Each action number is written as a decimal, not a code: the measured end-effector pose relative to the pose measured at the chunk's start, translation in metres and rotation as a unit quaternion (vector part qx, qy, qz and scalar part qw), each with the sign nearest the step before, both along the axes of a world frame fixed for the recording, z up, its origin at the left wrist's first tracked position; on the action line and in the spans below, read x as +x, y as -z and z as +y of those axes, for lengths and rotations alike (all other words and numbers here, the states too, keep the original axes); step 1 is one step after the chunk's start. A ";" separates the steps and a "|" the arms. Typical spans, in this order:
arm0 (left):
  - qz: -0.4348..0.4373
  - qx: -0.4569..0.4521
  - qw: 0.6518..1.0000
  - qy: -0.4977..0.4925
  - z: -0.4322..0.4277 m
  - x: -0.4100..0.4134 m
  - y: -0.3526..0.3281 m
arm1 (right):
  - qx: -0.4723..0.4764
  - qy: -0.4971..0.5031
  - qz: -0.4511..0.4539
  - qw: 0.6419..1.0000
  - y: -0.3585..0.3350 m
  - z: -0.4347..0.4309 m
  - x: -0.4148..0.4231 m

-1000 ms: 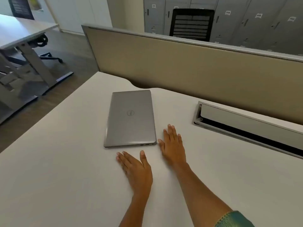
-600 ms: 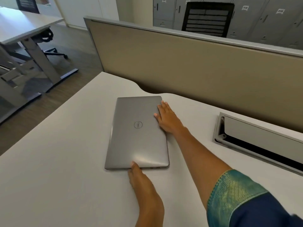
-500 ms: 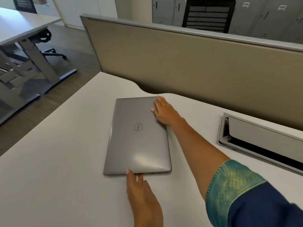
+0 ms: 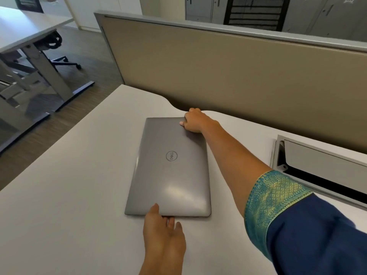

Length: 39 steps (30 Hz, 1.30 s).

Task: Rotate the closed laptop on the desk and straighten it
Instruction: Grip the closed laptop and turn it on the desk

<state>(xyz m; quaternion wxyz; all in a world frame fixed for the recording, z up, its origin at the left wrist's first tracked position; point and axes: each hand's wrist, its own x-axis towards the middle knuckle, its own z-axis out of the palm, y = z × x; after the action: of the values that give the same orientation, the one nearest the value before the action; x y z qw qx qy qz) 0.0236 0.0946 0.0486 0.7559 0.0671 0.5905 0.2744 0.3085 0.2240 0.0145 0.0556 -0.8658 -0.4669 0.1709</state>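
Note:
A closed silver laptop [image 4: 170, 167] lies flat on the white desk [image 4: 75, 195], its long side running away from me and its round logo turned sideways. My right hand [image 4: 195, 121] is wrapped around the laptop's far right corner, thumb on the lid. My left hand [image 4: 161, 227] holds the near short edge, thumb on top of the lid and fingers at or under the edge. My right sleeve is blue with a green-gold cuff.
A beige partition panel [image 4: 228, 62] stands along the desk's far edge. An open cable tray with a raised flap [image 4: 317, 165] is set into the desk at the right. Another desk [image 4: 29, 30] and a chair base stand on the floor to the left.
Both hands came off the desk and onto the laptop. My right hand slid along the right side up to the far corner; my left hand took the near edge. The laptop's heading looks unchanged.

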 end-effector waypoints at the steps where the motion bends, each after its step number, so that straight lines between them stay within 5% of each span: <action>1: 0.002 -0.005 1.000 0.007 0.002 -0.002 -0.001 | -0.005 0.008 0.000 1.000 -0.001 -0.007 0.002; 18: 0.163 0.139 0.944 0.249 0.002 -0.076 0.009 | -0.005 0.234 0.214 0.948 -0.028 -0.248 -0.050; 26: 0.169 0.173 0.913 0.328 -0.038 -0.081 -0.005 | 0.107 0.381 0.343 0.852 -0.030 -0.371 -0.096; 39: 0.115 0.197 0.829 0.511 -0.156 -0.023 -0.018 | 0.225 0.590 0.325 0.704 -0.048 -0.604 -0.196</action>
<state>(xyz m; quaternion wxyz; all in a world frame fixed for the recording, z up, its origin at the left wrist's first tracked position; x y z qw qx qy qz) 0.0005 -0.0614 0.0664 0.6859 0.5377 0.4877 -0.0507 0.1120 -0.3800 0.0630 0.4863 -0.8173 0.1612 0.2637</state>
